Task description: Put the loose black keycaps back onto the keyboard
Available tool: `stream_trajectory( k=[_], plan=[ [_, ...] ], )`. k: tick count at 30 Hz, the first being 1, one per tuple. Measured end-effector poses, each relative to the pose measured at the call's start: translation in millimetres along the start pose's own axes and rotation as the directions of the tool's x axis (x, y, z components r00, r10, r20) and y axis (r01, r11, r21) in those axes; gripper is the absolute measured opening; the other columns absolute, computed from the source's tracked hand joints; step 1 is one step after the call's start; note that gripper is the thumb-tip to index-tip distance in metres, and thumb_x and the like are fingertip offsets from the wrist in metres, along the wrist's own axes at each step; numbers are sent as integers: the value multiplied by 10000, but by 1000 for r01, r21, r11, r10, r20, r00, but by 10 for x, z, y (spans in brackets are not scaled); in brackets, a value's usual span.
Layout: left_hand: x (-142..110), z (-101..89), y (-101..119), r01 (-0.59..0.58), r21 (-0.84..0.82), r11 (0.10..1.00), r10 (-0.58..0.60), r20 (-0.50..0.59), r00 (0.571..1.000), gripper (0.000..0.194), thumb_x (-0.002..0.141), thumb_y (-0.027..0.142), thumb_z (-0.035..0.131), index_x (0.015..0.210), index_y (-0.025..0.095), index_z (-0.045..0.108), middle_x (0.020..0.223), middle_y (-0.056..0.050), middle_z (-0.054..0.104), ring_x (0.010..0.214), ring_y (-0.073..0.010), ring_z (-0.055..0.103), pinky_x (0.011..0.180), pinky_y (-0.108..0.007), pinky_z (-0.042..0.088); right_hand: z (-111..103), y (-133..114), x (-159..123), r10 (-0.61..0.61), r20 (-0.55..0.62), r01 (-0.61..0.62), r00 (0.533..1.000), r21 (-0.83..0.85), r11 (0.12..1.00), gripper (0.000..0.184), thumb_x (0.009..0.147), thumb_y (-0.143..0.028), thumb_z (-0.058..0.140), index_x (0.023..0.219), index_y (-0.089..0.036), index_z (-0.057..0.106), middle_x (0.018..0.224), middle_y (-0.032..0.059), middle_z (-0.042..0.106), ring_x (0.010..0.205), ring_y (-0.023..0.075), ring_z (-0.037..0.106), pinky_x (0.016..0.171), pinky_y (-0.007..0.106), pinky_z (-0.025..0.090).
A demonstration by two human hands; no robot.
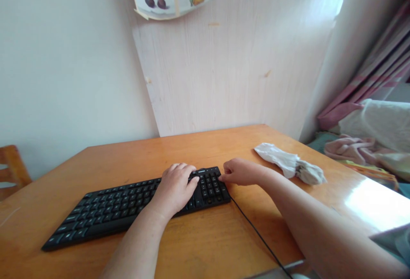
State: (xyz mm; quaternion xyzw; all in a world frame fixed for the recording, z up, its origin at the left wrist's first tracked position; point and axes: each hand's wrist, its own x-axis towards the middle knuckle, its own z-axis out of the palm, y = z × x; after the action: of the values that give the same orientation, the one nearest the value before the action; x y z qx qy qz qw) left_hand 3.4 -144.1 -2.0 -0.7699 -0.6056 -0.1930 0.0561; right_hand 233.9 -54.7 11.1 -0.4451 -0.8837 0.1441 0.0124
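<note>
A black keyboard (124, 204) lies slantwise on the wooden table, its number pad at the right end. My left hand (177, 187) rests palm down across the keyboard, just left of the number pad. Its thumb is spread from the fingers, which lie towards the far edge with their tips partly hidden. At the number pad's right edge is my right hand (240, 171), fingers curled in and one fingertip at the outermost keys. Whether anything small is between those fingers cannot be seen. A thin black cable (258, 230) runs beside the right forearm to the bottom of the view.
To the right on the wooden table (179, 149) lies a white bag (277, 157) with a greyish cloth bundle (310, 172) at its end. A chair (14, 166) stands at the left. Behind the table is a wall panel (224, 74); bedding (378, 125) is piled at right.
</note>
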Motion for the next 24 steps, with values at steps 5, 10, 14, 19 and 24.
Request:
stream_trajectory(
  k=[5,10,14,19,24],
  plan=[
    [2,12,-5,-3,-2,1000,3,11,1000,258,935,360,462,1071,235,642,1048,-65,672,1041,-236,573,937,-371,413,-15,76,-21,-10,33,8,999,57,998,443,827,-627,520,761,-192,575,724,33,669,604,142,553,501,249,307],
    [-6,45,-13,-8,-3,1000,8,12,1000,290,936,387,456,1105,223,625,1075,-73,662,1053,-239,569,939,-374,417,-96,87,-106,-85,262,49,961,142,989,597,659,-764,617,839,-195,608,759,26,687,621,156,584,514,246,348],
    [-15,65,-14,23,-4,1000,-23,14,1000,349,930,415,462,1174,208,598,1153,-94,641,1107,-252,550,974,-392,403,-63,62,-84,-114,269,96,956,80,992,617,597,-758,667,857,-199,635,826,32,695,689,174,596,528,250,348],
    [-26,68,-9,36,-9,999,-36,29,999,388,925,432,463,1217,202,572,1195,-105,630,1142,-263,542,996,-403,394,-27,82,-19,-80,272,42,959,145,989,568,665,-731,626,836,-189,616,766,31,684,652,165,596,530,251,379],
    [-34,71,-5,21,-8,1000,-21,27,999,390,924,435,461,1214,196,563,1187,-108,632,1140,-268,551,986,-405,401,-12,143,39,-29,261,-28,965,212,977,558,664,-723,637,806,-186,585,711,21,647,626,154,576,524,245,394]
  ],
)
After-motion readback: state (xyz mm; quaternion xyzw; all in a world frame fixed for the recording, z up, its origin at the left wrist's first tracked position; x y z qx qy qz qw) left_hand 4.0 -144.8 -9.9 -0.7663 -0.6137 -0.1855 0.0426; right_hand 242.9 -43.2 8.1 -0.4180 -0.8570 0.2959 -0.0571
